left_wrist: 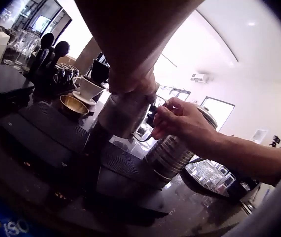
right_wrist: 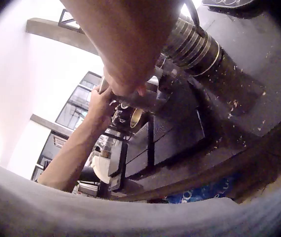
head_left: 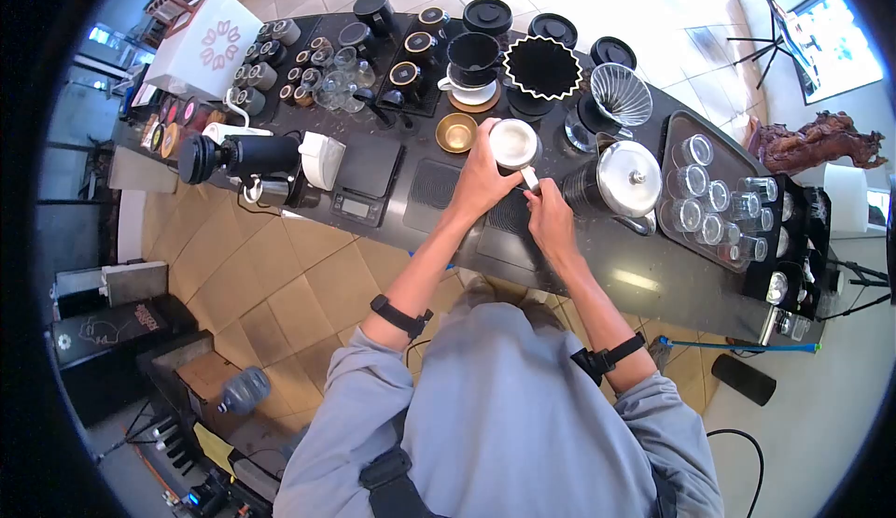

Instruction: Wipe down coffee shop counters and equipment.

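A metal milk pitcher with white, frothy-looking contents is held up over the counter between both hands. My left hand grips its body from the left side; in the left wrist view the steel wall of the pitcher shows under that hand. On the near right, my right hand holds the handle, fingers curled at it. Below lies a dark ridged mat. Just left of the pitcher sits a small brass bowl. In the right wrist view the right forearm hides much of the pitcher.
A lidded steel pot stands close on the right, beside a tray of several glasses. Behind are a fluted black dripper, a white cup and a glass dripper. To the left are a scale and a black grinder.
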{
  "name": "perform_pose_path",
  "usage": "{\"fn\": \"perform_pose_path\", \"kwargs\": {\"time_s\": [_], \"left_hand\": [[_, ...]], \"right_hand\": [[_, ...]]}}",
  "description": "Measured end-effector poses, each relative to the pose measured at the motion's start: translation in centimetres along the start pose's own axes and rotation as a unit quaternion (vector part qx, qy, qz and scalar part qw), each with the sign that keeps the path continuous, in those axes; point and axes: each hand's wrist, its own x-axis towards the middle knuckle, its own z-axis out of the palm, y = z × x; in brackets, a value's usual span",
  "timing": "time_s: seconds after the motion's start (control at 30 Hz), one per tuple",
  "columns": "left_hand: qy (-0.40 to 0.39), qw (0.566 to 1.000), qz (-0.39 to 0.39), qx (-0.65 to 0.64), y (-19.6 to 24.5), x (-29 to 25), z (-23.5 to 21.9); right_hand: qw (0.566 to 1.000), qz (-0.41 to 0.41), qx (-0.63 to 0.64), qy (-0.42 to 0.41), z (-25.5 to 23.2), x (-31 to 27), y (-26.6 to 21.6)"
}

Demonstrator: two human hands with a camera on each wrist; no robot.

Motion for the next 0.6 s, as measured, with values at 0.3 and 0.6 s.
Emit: {"fn": "perform_pose_path", "kwargs": {"time_s": [0.3,0.6], "left_hand": [[-0.036,0.999,0.010,0.017,-1.5,1.5,-0.5],[-0.026,0.997,0.042,0.065,-2.5,2.4,-0.2]], "right_hand": [[0.999,0.037,-0.010,0.013,1.6,0.9,0.8],[0.996,0.071,0.043,0.026,2.7,1.4,1.7]]}}
